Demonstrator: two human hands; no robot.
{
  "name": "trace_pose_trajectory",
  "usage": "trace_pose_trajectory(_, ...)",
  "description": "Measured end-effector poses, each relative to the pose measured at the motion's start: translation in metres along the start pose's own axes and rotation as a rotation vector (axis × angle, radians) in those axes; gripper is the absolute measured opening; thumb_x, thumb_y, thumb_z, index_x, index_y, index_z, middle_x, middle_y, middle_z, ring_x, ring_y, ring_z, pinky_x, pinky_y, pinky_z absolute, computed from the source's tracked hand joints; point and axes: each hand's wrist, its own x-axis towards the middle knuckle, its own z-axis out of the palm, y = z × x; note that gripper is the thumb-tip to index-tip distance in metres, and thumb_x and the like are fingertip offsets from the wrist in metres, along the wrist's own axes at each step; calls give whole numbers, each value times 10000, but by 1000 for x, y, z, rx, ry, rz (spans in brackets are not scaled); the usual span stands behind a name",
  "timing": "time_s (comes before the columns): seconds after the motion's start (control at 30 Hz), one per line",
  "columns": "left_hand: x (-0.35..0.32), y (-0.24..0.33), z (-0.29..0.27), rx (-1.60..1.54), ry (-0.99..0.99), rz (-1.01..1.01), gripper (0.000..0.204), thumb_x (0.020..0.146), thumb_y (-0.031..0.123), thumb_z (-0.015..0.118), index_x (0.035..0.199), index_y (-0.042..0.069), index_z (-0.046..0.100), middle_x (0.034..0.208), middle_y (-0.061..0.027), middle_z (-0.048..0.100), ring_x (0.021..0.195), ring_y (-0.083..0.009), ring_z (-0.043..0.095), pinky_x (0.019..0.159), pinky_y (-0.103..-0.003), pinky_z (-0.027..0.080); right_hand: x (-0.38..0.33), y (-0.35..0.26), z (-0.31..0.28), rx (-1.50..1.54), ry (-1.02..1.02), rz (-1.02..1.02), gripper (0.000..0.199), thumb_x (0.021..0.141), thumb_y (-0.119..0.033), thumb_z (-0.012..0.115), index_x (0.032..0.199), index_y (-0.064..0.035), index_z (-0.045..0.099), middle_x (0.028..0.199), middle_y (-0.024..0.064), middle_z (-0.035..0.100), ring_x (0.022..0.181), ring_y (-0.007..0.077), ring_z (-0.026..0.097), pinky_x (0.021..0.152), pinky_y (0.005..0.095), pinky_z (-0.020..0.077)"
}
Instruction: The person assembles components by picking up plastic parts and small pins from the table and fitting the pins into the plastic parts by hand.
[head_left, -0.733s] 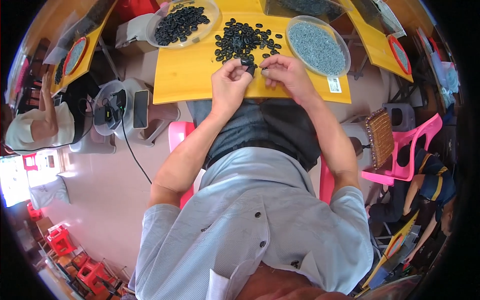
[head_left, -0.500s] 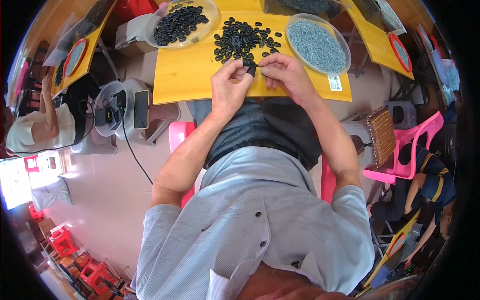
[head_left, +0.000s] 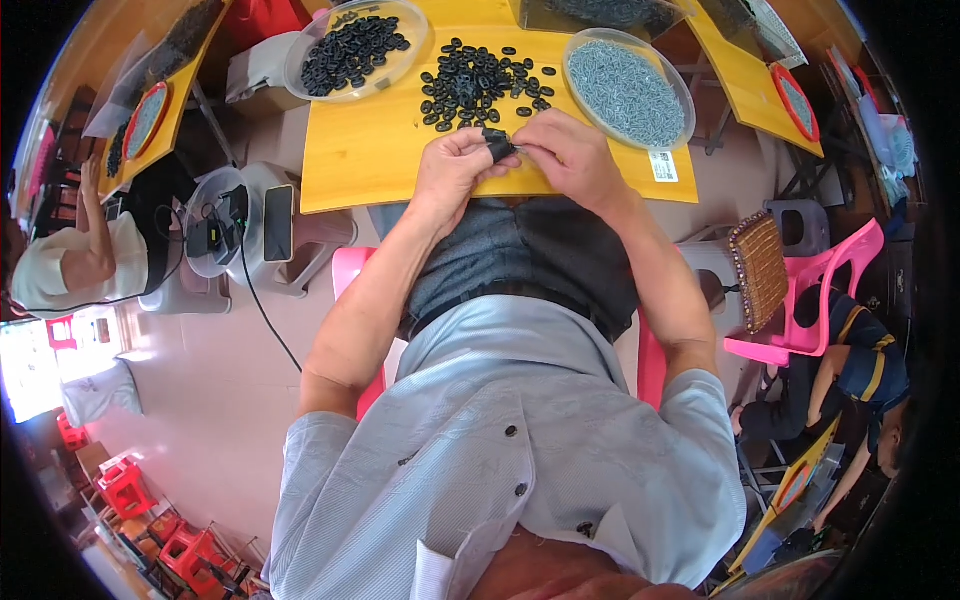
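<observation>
A small dark piece [head_left: 512, 148] sits between the fingertips, near the tabletop's [head_left: 370, 150] front edge. The left hand [head_left: 446, 172], its thumb and forefinger wrapped in black coverings, pinches it, perhaps to steady it. The right hand [head_left: 580, 162] meets it from 3 o'clock, thumb and forefinger pressed together on what looks like a thin pale sliver, too small to tell surely. The coverings probably guard the skin.

From the fingertips, loose black oval pieces [head_left: 470, 82] spread at 11 o'clock, likely poured there for easy picking. A clear tub [head_left: 402, 76] of more black pieces stands at 10 o'clock; another tub [head_left: 690, 112], full of metal pins [head_left: 625, 90], at 2 o'clock, seemingly for short reaches.
</observation>
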Motion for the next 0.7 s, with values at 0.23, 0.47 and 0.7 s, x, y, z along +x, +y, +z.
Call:
trace_pose_trajectory(0.23, -2, 4, 0, -95, 4, -39, 174, 909, -8, 608, 1079, -28, 646, 965, -100, 703, 788, -157, 685, 706, -228, 540, 1, -4, 2, 83, -27, 228, 202, 851, 26, 646, 1052, 5, 662, 924, 93, 668, 823, 182, 674, 718, 289, 539)
trace_pose_trajectory(0.47, 3, -4, -4, -87, 153, 54, 157, 892, -42, 598, 1041, -53, 647, 965, -107, 694, 796, -167, 690, 699, -237, 548, -1, 20, 3, 764, -20, 651, 199, 896, -4, 623, 1081, 69, 613, 940, 110, 682, 798, 157, 690, 713, 268, 559)
trace_pose_trajectory(0.7, 3, -5, 1, -22, 195, 64, 154, 876, -58, 605, 1024, -59, 645, 933, -118, 693, 820, -171, 699, 735, -243, 558, -2, 15, 8, 795, -63, 748, 235, 908, -32, 619, 1125, 58, 623, 915, 96, 681, 796, 147, 682, 713, 253, 544)
